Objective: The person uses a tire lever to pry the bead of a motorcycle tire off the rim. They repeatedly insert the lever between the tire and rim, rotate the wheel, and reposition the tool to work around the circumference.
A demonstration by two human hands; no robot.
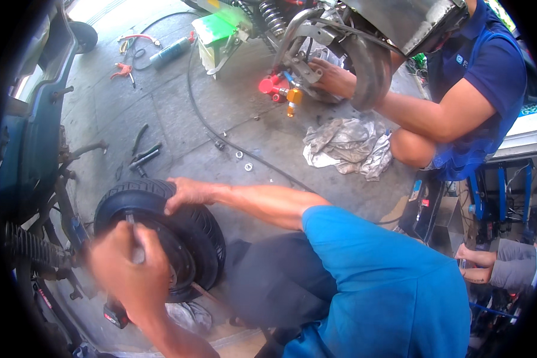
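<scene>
A black tyre (200,230) on a dark wheel rim (176,250) lies in front of me at the lower left. My right hand (188,194) reaches across and holds the tyre's far edge, fingers on the tread and thumb on the sidewall. Over the near left side of the wheel, my left hand (131,262) is closed around a silver metal bar (130,218), whose tip meets the tyre beside the rim. Motion blurs this hand. A thin rod (204,293) sticks out from the wheel's lower right side. Dark clothing partly hides the floor beside the wheel.
A co-worker's hand (334,77) works at a metal vehicle frame (298,30). Crumpled rags (349,146), a nut (249,167), pliers (146,155), a black hose (200,107) and a red air gun (123,71) lie about. A vehicle body (36,137) stands left; a cordless tool (114,314) sits near the wheel.
</scene>
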